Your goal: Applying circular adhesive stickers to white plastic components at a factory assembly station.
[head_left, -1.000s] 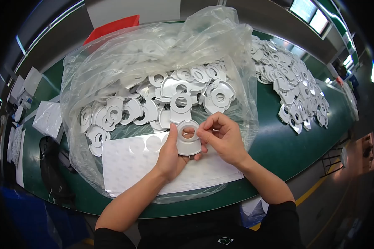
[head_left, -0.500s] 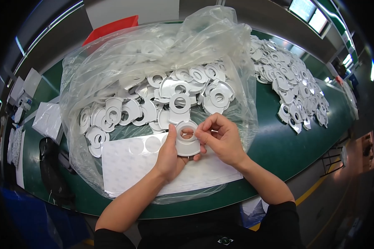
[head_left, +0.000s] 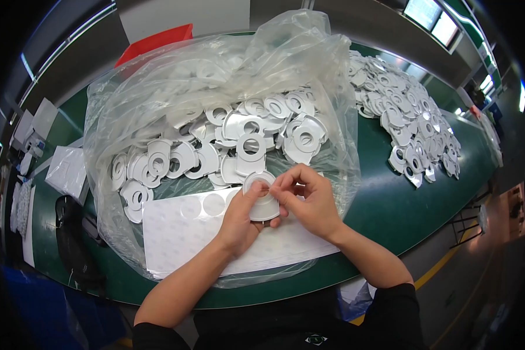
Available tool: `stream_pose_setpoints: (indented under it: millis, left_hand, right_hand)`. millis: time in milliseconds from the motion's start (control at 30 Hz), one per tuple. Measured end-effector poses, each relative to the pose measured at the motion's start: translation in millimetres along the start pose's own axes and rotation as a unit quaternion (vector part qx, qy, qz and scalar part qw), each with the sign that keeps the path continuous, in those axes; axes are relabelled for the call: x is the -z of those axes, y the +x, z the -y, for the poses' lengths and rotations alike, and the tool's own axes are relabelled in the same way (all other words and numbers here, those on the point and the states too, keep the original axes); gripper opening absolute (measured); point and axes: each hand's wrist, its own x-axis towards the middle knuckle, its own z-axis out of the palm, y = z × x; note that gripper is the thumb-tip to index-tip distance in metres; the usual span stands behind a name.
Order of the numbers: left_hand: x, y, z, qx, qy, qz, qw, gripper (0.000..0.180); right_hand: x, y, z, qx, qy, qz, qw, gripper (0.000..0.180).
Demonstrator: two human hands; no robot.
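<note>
My left hand [head_left: 238, 220] is closed on a white plastic part [head_left: 266, 211] with a round hole and a flared lower end. Its thumb lies over the ring beside the hole, and the fingers support it from beneath. Thumb and forefinger of my right hand [head_left: 314, 204] are pinched together at the ring's right side; whatever they grip is too small to make out. Under both hands lies a stack of white sheets [head_left: 181, 242] with round outlines. Just beyond, many similar white parts [head_left: 184, 157] lie heaped in a clear plastic bag [head_left: 119, 108].
Another heap of white parts [head_left: 417, 125] covers the right of the green table [head_left: 385, 204]. A red bin [head_left: 154, 45] stands behind the bag. On the left are a white wrapped package [head_left: 67, 169] and a black item [head_left: 76, 245]. The table's curved edge runs close to me.
My left thumb has moved from the part's left side onto the ring by the hole. The right fingertips have shifted slightly left and down, against the ring.
</note>
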Motion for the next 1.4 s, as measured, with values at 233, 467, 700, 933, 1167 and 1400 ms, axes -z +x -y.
stream_pose_setpoints:
  millis: [233,467,700,933,1167,1400]
  left_hand:
    - [-0.9,-1.4,1.0,-0.006,0.014,-0.028,1.000,0.010]
    - [-6.2,-3.5,1.2,-0.012,-0.001,-0.051,0.999,0.011]
    - [-6.3,-3.9,0.7,-0.023,0.062,-0.010,0.998,0.022]
    - [-3.3,-1.2,2.7,0.006,0.086,0.032,0.996,0.025]
    - [1.6,-2.1,9.1,-0.007,0.155,0.071,0.985,0.052]
    - [-1.8,-3.4,8.6,0.046,0.153,0.082,0.984,0.088]
  right_hand:
    - [1.2,2.4,-5.0,0.235,-0.263,-0.042,0.935,0.014]
    - [-0.3,-3.3,-0.8,0.415,-0.485,-0.099,0.763,0.023]
    - [4.1,-2.0,-1.3,0.059,-0.164,-0.059,0.983,0.024]
    - [2.3,0.2,1.0,-0.010,-0.004,-0.038,0.999,0.018]
    - [0.6,1.7,10.0,-0.069,-0.015,-0.059,0.996,0.015]
    - [2.5,-1.4,4.2,0.033,-0.337,-0.123,0.933,0.037]
